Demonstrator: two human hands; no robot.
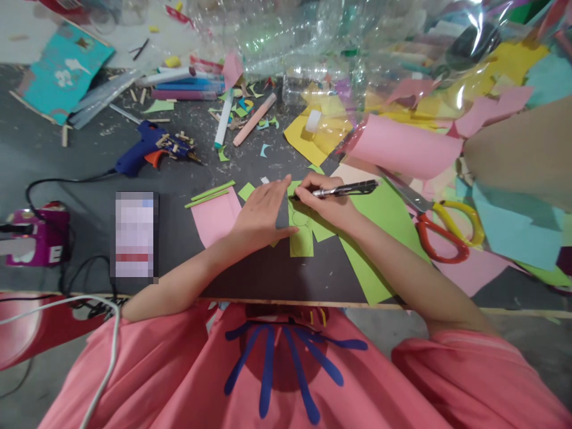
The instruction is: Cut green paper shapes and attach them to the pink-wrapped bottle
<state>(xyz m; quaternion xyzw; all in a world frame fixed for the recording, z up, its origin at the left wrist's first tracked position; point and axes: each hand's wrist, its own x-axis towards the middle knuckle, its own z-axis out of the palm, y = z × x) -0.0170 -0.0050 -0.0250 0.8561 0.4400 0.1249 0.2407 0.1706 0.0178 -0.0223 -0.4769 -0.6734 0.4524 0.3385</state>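
Note:
My right hand (pixel 328 199) is closed round a black pen (pixel 348 189), its tip down near the top of a narrow green paper strip (pixel 301 243). Faint drawn curves show on that strip. Flat beside it, with fingers stretched out and the thumb at the strip's left edge, lies my left hand (pixel 263 211). A pink paper piece (pixel 214 217) with thin green paper rolls (pixel 210 193) along its top is just left of my left hand. Under my right forearm rests a large green paper sheet (pixel 369 262).
Scissors (pixel 442 232) with red and yellow handles lie at right, near a pink-wrapped bottle (pixel 406 146). A blue glue gun (pixel 143 149), a phone (pixel 134 235) and markers (pixel 254 119) are at left and behind. Clear plastic bottles (pixel 268 42) crowd the back.

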